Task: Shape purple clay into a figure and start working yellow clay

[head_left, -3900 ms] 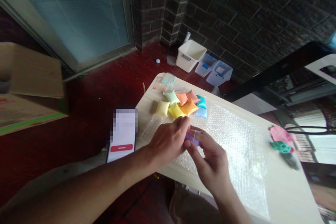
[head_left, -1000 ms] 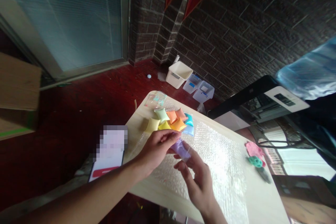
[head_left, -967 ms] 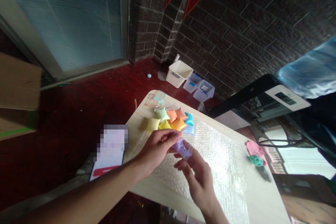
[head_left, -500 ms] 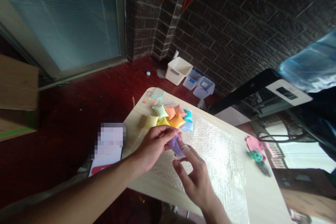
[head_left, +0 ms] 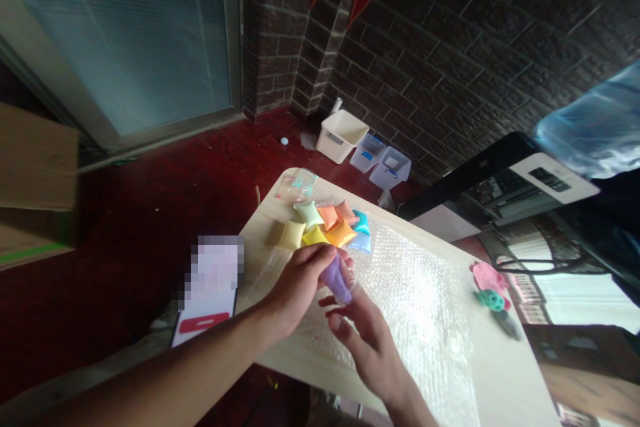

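Observation:
My left hand [head_left: 297,283] pinches a small purple packet [head_left: 337,280], soft-looking and wrapped in clear film, probably modelling clay. Just below it is my right hand [head_left: 373,340], with its fingers apart and its fingertips close to the packet's lower end; whether they touch it I cannot tell. Beyond my left hand lies a cluster of pillow-shaped packets in several colours, among them a pale green packet [head_left: 309,214], an orange packet [head_left: 341,233], a yellow packet [head_left: 315,236] and a blue packet [head_left: 361,242].
Bubble wrap [head_left: 425,307] covers much of the wooden table [head_left: 505,373]. Pink [head_left: 489,277], green [head_left: 490,300] and grey lumps sit near its right edge. A phone-like screen [head_left: 207,293] stands left. On the floor are a cream basket [head_left: 340,140] and two clear bins [head_left: 391,170].
My right hand has let the purple packet's side go and shifted slightly down, its fingers spreading. The packet stays in my left hand. The whole view has shifted a little.

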`<state>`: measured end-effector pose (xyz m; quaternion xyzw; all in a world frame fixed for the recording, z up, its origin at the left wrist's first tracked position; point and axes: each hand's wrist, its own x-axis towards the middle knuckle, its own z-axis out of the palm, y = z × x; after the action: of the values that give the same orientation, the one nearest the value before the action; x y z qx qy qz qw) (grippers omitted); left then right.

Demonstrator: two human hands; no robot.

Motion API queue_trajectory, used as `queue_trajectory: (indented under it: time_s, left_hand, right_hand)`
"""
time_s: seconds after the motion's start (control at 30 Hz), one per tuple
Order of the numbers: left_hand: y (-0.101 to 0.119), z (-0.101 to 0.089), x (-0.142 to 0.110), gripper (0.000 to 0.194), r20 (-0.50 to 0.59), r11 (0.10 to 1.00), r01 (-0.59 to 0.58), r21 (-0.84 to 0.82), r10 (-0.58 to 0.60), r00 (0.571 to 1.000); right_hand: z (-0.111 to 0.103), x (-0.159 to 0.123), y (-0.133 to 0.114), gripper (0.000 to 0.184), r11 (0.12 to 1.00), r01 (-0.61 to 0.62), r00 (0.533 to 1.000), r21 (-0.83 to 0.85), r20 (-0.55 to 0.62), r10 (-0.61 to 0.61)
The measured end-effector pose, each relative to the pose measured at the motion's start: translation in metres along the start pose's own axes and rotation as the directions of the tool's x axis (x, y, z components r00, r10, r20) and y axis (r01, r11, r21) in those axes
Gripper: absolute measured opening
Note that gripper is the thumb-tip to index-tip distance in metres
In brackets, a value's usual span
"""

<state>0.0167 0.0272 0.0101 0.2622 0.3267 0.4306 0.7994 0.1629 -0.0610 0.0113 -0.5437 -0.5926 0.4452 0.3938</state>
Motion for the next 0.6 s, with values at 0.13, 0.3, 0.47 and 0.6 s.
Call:
queue_trajectory:
  time_s: [0.13,0.3,0.47,0.6]
  left_hand:
    - [0.001,0.002,-0.001,0.03,-0.004,0.998,-0.015,0.065,0.016,1.0]
    - [0.0,0.001,-0.004,0.037,-0.009,0.958,-0.125,0.258,0.132,0.991]
    - [-0.001,-0.001,-0.007,0.037,-0.02,0.901,-0.173,0.397,0.197,0.98]
    - [-0.001,0.0,-0.006,0.035,-0.022,0.867,-0.201,0.457,0.237,0.971]
  right_hand:
    - [-0.004,0.0,-0.004,0.071,0.94,0.124,0.992,-0.317,0.028,-0.121]
    - [0.003,-0.003,-0.011,0.074,0.912,0.095,0.993,-0.4,-0.032,-0.118]
    - [0.009,-0.005,-0.005,0.064,0.97,-0.017,0.991,-0.244,-0.132,-0.016]
    - [0.005,-0.004,-0.003,0.063,0.978,0.053,0.995,-0.204,-0.071,-0.069]
